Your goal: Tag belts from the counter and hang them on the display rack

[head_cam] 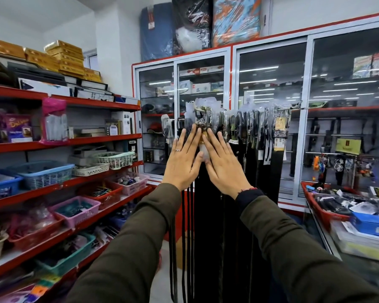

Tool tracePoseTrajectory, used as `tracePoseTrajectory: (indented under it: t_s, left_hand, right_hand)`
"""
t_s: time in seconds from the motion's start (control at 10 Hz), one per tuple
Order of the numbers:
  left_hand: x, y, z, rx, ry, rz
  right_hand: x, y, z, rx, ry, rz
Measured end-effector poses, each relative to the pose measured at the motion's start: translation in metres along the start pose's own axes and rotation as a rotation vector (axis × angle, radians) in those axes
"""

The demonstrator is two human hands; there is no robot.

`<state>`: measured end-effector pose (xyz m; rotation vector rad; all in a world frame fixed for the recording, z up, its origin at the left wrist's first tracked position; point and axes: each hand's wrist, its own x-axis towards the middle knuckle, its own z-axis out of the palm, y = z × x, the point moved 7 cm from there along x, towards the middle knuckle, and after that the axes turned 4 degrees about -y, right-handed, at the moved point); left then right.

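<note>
A display rack (298, 107) of thin metal pegs carries several black belts (245, 176) in clear plastic sleeves, straps hanging almost to the floor. On the nearest peg hangs a belt (202, 122) with a metal buckle in a clear wrapper. My left hand (184, 158) and my right hand (223, 162) are raised flat in front of it, fingers spread and pointing up, fingertips just below the buckle. The palms face away from me, so I cannot see whether they touch the belt. Neither hand holds anything.
Red shelves (64, 143) with plastic baskets of small goods run along the left. Glass cabinets (269, 127) stand behind the rack. At the right, a counter (328, 243) carries a red tray (319, 211) of packaged items and a blue box (372, 224).
</note>
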<state>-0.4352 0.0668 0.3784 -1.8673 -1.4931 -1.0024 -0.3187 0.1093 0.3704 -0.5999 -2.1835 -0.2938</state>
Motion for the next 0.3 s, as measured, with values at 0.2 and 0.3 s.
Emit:
tracePoseTrajectory:
  t_s: [0.2,0.3]
  left_hand:
    - [-0.007,0.010,0.000,0.104,0.083,-0.017]
    - [-0.008,0.028,-0.005,0.159,0.148,-0.014]
  right_hand:
    - [-0.010,0.001,-0.013,0.039,0.034,-0.013]
    - [-0.026,0.011,-0.051,0.095,0.167,0.054]
